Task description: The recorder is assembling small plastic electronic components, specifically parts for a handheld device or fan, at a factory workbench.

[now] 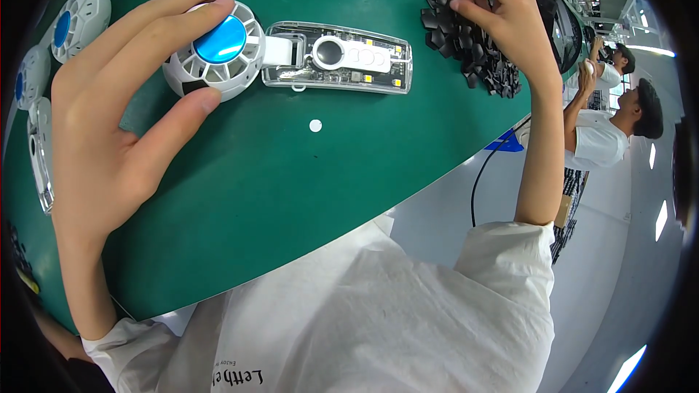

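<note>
A white handheld fan [251, 58] lies on the green table, its round slotted head at the left and its clear handle [353, 76] stretching to the right. The head bears a shiny blue disc [220, 40]; inside the handle a circuit board shows. My left hand [102, 109] grips the fan head, fingers over the far side and thumb at the near rim. Over at the right, my right hand [513, 22] is at a heap of small black plastic pieces [455, 33], thumb and fingers pinched together. Whatever is between those fingertips cannot be made out.
More white fans with blue discs [62, 29] stand along the left edge. A small white round dot [315, 126] lies on the green tabletop [291, 204]. A black cable [475, 185] hangs past the table's edge. Other people [604, 131] sit farther right.
</note>
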The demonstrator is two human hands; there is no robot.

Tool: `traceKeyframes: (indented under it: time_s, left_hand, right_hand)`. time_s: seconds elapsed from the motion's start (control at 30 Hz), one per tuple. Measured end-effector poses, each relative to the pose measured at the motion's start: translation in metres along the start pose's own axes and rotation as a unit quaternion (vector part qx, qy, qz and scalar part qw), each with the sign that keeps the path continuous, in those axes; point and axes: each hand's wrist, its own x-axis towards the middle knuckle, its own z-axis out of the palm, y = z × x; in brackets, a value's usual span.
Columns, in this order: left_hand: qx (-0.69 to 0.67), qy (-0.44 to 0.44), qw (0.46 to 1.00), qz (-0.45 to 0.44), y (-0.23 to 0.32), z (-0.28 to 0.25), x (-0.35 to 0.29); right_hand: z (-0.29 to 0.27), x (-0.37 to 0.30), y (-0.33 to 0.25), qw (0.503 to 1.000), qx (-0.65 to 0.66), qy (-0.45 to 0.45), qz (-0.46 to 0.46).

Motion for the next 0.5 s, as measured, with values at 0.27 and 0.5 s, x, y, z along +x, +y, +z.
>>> traceKeyframes:
  time_s: [0.27,0.5]
  left_hand:
    - [-0.006,0.003,1.0,-0.003,0.01,0.017,-0.008]
    - [0.002,0.009,1.0,0.024,0.002,0.018,-0.005]
  right_hand:
    - [0.003,-0.019,0.003,0.993,-0.05,-0.06,-0.086]
    - [0.011,-0.016,0.006,0.991,-0.082,-0.027,-0.105]
